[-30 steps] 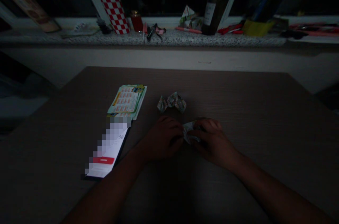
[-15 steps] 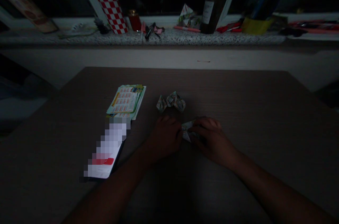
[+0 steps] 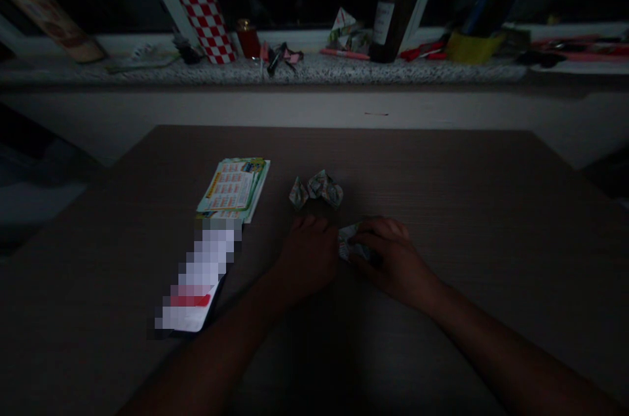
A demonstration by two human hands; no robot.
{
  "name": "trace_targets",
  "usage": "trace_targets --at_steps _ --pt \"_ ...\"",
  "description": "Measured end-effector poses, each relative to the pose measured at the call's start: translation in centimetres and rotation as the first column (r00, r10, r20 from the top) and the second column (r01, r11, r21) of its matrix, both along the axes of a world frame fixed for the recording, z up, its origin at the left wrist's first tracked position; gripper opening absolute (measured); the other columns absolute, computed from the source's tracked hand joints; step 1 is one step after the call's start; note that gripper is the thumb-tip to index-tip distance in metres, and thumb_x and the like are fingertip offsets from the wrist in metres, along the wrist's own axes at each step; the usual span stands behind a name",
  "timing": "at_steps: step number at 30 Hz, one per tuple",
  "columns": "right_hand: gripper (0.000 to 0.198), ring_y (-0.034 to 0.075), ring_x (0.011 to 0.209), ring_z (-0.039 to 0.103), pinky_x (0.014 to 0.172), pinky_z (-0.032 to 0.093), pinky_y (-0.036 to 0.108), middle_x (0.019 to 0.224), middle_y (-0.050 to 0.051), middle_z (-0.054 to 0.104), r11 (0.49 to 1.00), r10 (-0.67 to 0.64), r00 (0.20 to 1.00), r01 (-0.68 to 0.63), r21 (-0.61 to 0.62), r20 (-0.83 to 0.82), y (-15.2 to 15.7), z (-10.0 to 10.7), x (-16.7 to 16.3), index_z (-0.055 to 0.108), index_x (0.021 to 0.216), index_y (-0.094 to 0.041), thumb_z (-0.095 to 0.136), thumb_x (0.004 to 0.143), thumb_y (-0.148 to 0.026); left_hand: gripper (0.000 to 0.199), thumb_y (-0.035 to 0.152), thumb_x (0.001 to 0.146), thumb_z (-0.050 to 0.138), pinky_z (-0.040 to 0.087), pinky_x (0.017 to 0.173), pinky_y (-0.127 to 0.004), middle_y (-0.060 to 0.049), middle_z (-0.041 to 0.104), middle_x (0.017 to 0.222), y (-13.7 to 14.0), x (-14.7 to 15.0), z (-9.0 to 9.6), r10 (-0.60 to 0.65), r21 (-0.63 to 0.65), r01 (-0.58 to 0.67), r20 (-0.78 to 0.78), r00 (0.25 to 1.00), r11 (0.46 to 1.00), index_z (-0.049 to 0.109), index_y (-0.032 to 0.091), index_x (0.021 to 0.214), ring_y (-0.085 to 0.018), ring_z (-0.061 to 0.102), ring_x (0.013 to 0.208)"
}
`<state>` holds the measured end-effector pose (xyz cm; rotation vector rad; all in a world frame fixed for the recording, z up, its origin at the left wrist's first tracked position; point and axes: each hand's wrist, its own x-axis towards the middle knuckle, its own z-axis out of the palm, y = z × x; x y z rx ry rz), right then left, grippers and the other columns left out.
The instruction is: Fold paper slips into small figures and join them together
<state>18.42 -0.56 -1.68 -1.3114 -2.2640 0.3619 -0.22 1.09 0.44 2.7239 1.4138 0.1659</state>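
At the lower left of the frame, nearest the viewer, a lit phone [image 3: 199,321] lies slanted on the tabletop [image 3: 466,200], most of its screen masked by blocks. Just right of the frame's middle, the person's two hands meet over a small folded paper [image 3: 344,248]. The right hand [image 3: 396,262] is clamped on it, forefinger across the top and thumb at the near edge; the left hand [image 3: 310,259] is curled at its left edge, its fingertips hidden, so whether they pinch or merely press cannot be told. A likely trouble is a crease set crooked, since the paper is small, the light dim and the fingers cover much of the work; uneven pressure from the two sides could also let it skid or tear at a corner. The paper looks pale and thin, with greenish printing, lying low between the hands, its full outline out of sight. Just beyond the left hand, near the centre of the frame, stand a small folded piece [image 3: 297,194] and a wider folded cluster [image 3: 325,189], both pointed and faceted, and easily nudged, it seems, by the knuckles. To their left sits an untidy stack of printed cards [image 3: 230,187]. Farthest off, along the top, a speckled sill [image 3: 319,77] bears a red-and-white checkered bottle [image 3: 208,23] and a dark container [image 3: 396,19].
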Motion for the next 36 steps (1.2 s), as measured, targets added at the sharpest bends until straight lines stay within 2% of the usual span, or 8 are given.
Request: trace_targets --at_steps 16,21,28,31,36 --pt "0.025 0.026 0.103 0.052 0.090 0.037 0.044 0.106 0.006 0.062 0.997 -0.013 1.000 0.013 -0.070 0.000 0.03 0.20 -0.10 0.065 0.100 -0.025 0.065 0.075 -0.022 0.020 0.023 0.086 0.042 0.039 0.076 -0.045 -0.013 0.061 0.089 0.11 0.52 -0.01 0.052 -0.015 -0.053 -0.028 0.998 0.999 0.060 0.014 0.085 -0.029 0.054 0.088" --pt "0.033 0.026 0.105 0.051 0.091 0.035 0.044 0.110 0.006 0.061 0.997 0.017 1.000 -0.017 -0.071 0.006 0.07 0.25 0.06 0.064 0.106 -0.026 0.066 0.073 -0.020 0.022 0.024 0.087 0.041 0.038 0.078 -0.043 -0.011 0.062 0.091 0.06 0.62 0.22 0.082 -0.041 -0.084 -0.043 0.996 0.996 0.060 0.015 0.086 -0.027 0.054 0.091" --pt "0.034 0.026 0.105 0.050 0.091 0.034 0.044 0.109 0.006 0.060 0.997 0.049 0.998 -0.046 -0.067 0.036 0.05 0.39 0.04 0.065 0.110 -0.029 0.065 0.077 -0.023 0.025 0.025 0.088 0.038 0.038 0.079 -0.043 -0.011 0.061 0.090 0.04 0.53 0.05 0.081 -0.025 -0.082 -0.025 0.996 0.996 0.061 0.016 0.086 -0.027 0.054 0.090" --pt "0.036 0.027 0.105 0.050 0.090 0.034 0.045 0.109 0.007 0.060 0.997 0.045 0.998 -0.042 -0.065 0.054 0.03 0.36 -0.01 0.064 0.112 -0.029 0.064 0.077 -0.023 0.024 0.032 0.085 0.045 0.038 0.083 -0.044 -0.011 0.060 0.094 -0.04 0.24 0.00 0.085 -0.043 -0.085 -0.001 0.996 0.995 0.061 0.015 0.087 -0.028 0.053 0.094" --pt "0.039 0.028 0.104 0.049 0.089 0.035 0.045 0.107 0.008 0.059 0.997 0.039 0.997 -0.034 -0.075 0.066 0.00 0.26 -0.08 0.064 0.113 -0.029 0.065 0.075 -0.023 0.035 0.047 0.077 0.055 0.038 0.084 -0.044 -0.011 0.058 0.098 -0.35 -0.11 0.19 0.108 -0.103 -0.104 0.042 0.993 0.989 0.062 0.016 0.093 -0.030 0.052 0.099"
